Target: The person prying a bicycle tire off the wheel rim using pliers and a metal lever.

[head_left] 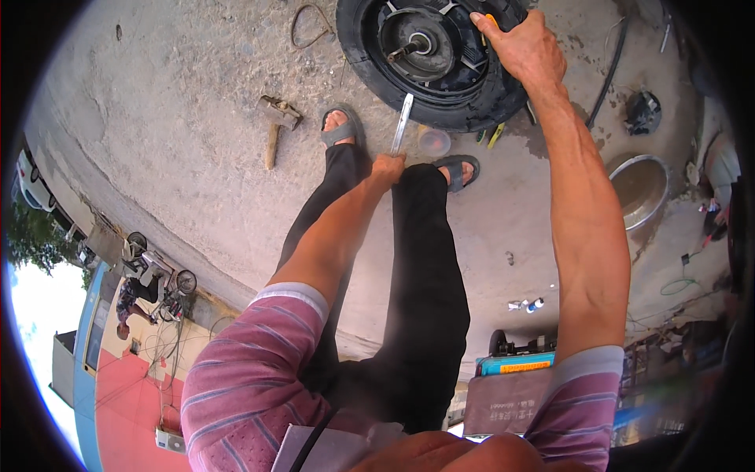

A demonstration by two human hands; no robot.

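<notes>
A black scooter wheel [464, 116], with its tyre on a hub motor, lies on its side on the concrete in front of my feet. Its axle stub [407, 49] points up from the hub. My left hand [388, 168] is closed round one end of a flat metal tyre lever [403, 122], whose far tip reaches the near edge of the tyre. At the wheel's far right, my right hand [533, 49] grips an orange-handled tool [491, 19] against the tyre, thumb along it. My palm hides the rest of that tool.
A hammer [273, 145] lies left of my sandalled feet. A clear tub [434, 141] and a yellow-handled tool [495, 137] sit between wheel and right foot. Rightward are a black hose [611, 72] and a round basin [667, 185] of murky water. Far left, a person [126, 303] is beside a bicycle.
</notes>
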